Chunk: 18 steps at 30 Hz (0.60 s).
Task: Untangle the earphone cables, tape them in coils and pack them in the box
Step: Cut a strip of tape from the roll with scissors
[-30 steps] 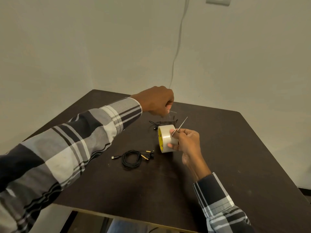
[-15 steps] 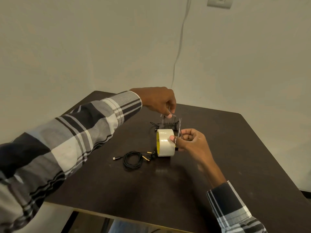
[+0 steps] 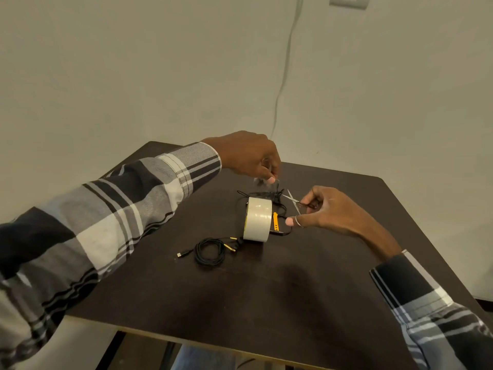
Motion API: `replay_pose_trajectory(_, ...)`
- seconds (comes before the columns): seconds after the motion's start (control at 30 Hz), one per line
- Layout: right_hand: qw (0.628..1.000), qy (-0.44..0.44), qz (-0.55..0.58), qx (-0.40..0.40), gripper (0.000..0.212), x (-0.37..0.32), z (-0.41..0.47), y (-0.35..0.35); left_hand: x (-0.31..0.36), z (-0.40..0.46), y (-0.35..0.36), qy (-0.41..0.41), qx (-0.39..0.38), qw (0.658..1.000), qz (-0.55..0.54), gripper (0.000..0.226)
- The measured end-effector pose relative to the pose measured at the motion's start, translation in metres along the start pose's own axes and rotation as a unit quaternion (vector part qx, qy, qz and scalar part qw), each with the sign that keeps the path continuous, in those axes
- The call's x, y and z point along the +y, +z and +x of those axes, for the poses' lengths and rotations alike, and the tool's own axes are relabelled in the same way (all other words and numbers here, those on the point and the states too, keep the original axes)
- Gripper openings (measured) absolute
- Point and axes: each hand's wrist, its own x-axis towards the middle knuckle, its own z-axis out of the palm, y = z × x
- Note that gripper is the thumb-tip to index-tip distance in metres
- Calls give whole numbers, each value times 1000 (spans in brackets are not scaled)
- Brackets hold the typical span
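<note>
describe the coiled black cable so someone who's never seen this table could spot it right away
On the dark brown table, find the roll of clear tape standing on edge near the middle. The coiled black cable lies flat just left of and nearer than the roll. Unlike the loose tangle of black cable behind the roll, it is a neat ring with gold plugs and a small connector sticking out.

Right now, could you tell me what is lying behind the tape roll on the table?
Behind the tape roll lies a loose black earphone cable with a yellow-orange piece. The roll covers part of it, so its full extent is hidden.
</note>
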Motion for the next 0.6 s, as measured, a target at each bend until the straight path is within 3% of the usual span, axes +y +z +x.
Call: replay_pose_trajectory(0.6, 998, -45, -23, -47, 56, -17, 21, -9, -2, -6, 0, 9, 19, 1000, 9, 17)
